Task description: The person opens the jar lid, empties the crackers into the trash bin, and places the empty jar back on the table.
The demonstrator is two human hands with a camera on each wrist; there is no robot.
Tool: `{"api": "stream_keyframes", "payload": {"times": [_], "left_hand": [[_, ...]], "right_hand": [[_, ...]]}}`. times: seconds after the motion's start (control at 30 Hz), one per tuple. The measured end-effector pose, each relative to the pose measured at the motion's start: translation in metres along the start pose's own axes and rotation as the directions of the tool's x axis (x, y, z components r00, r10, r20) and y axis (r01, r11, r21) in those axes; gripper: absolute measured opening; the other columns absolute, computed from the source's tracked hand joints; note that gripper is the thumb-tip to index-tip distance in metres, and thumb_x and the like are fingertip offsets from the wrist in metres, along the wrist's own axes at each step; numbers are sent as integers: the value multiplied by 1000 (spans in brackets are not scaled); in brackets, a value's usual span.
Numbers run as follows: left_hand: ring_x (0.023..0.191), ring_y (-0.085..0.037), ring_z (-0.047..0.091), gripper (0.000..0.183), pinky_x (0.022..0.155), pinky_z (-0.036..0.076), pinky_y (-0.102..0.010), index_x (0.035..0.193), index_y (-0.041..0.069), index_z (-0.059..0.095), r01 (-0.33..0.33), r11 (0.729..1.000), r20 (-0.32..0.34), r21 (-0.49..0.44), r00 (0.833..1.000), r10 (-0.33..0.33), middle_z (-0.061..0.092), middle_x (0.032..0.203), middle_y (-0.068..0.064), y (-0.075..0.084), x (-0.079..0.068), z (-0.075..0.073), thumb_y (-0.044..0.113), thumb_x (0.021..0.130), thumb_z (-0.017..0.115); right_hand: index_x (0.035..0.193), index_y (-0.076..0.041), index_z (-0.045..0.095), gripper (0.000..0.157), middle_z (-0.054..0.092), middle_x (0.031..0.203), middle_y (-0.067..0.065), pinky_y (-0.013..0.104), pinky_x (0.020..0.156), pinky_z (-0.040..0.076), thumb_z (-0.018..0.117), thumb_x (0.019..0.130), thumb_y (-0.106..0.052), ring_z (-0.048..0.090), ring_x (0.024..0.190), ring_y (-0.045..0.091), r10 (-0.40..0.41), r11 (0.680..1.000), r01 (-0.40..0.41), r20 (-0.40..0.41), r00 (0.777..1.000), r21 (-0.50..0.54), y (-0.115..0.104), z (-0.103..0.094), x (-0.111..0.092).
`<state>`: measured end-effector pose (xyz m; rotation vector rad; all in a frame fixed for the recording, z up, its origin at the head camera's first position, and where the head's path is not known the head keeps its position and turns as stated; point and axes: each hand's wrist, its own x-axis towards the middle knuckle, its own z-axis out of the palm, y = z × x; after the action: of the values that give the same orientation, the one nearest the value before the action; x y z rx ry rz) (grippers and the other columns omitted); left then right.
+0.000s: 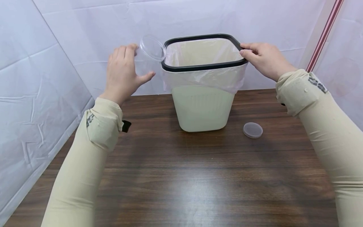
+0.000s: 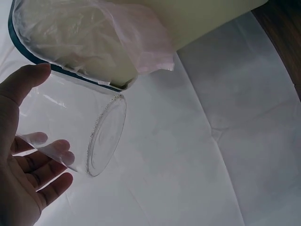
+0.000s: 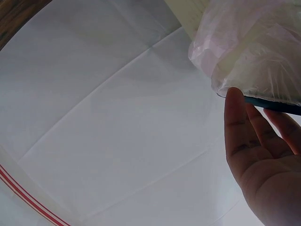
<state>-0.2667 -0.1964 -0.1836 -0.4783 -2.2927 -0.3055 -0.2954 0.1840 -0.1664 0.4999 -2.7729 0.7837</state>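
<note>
A pale green trash can point(image 1: 202, 107) stands upright, with a black rim ring point(image 1: 204, 66) over a thin translucent liner bag point(image 1: 204, 75). My left hand point(image 1: 122, 67) holds a clear plastic jar point(image 1: 151, 52) beside the can's left rim, thumb on one side and fingers on the other. The jar is tilted and see-through; one round end point(image 2: 107, 136) shows in the left wrist view. At the can's right corner, my right hand point(image 1: 263, 58) pinches the rim between thumb and fingers. A round clear lid point(image 1: 252, 130) lies on the table, right of the can.
The dark wood-grain table point(image 1: 184, 176) runs up to white sheeting point(image 1: 93, 37) at the back and on both sides. A red stripe point(image 1: 326, 34) runs down the sheeting at the right. The can stands near the table's back edge.
</note>
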Motion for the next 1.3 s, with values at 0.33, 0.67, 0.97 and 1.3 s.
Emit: {"api": "stream_keyframes", "payload": {"times": [0.33,0.67,0.97,1.3], "left_hand": [[108,-37,49,68,98,37,-47,125,-5,47,13,999,-10,-47,1000,-13,55,112,-21,-1,-6,2,30,76,80],[103,-37,49,63,93,38,-46,119,-6,48,30,995,-7,-98,1000,-31,55,109,-22,0,-12,5,28,76,79],[98,-36,48,62,90,38,-44,117,-6,47,39,991,0,-124,999,-39,54,107,-22,0,-16,6,29,77,78],[97,-35,48,60,90,38,-42,114,-6,48,59,985,10,-164,998,-58,53,105,-22,2,-20,8,29,77,79]], "right_hand": [[146,-11,40,55,46,143,24,56,100,35,33,100,-39,47,124,41,-4,1000,4,-2,1000,-9,1,1,0],[146,-10,40,55,44,145,24,57,103,34,33,100,-39,45,128,42,-3,1000,3,-2,1000,0,0,0,0],[146,-10,40,55,42,147,22,57,104,33,33,100,-39,43,130,43,-5,1000,5,6,1000,1,2,-1,0],[146,-9,40,55,42,147,21,57,104,33,32,100,-39,43,131,41,-13,1000,13,3,1000,-13,2,-2,1]]}}
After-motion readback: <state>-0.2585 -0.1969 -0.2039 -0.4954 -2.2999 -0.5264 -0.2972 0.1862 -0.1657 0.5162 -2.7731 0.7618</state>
